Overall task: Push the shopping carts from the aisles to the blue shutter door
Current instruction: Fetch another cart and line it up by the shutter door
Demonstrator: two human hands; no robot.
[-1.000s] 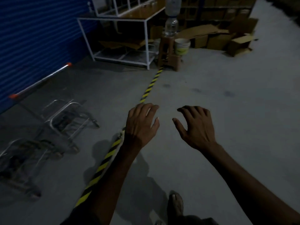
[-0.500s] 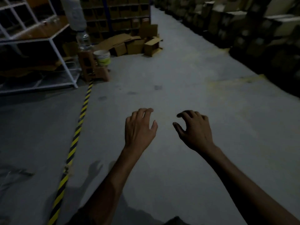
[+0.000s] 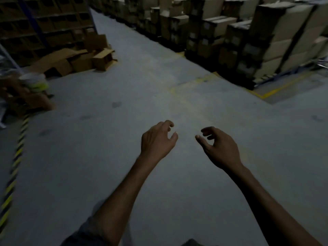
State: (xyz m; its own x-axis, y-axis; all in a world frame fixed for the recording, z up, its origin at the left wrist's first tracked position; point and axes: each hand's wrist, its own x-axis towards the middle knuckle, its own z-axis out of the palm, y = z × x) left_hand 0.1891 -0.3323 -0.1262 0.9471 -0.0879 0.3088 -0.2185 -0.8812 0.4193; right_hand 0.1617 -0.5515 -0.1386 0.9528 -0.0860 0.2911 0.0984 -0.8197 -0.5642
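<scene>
Nothing is held by either hand. The left hand (image 3: 157,141) is kept loosely curled, the fingers bent downward and the thumb set apart from them, with an open gap between. The right hand (image 3: 220,148) is curled in the same loose way, its thumb pointed toward the left hand and its fingers hooked above it. Nothing is touched by either. The hands are held side by side, near each other but apart, backs upward, above the grey concrete floor (image 3: 106,166). Both forearms are stretched forward from the lower edge of the view, and a dark sleeve (image 3: 85,235) is seen at the left elbow.

Well apart from the hands, at the far right edge of the view, thin metal bars (image 3: 322,63) are seen beside the stacked cartons (image 3: 266,41). Whether they belong to a shopping cart cannot be told, as they are blurred and cut off by the edge.

A yellow floor line (image 3: 276,89) is drawn around the foot of those stacks. Along the left edge a yellow-and-black tape strip (image 3: 16,157) is laid on the floor. Beyond its far end a pale bucket (image 3: 34,82) is seen, blurred. Behind the bucket, loose cardboard boxes (image 3: 103,58) are piled on the floor at the foot of dark shelving (image 3: 44,23). An aisle runs away between the shelving and the cartons.
</scene>
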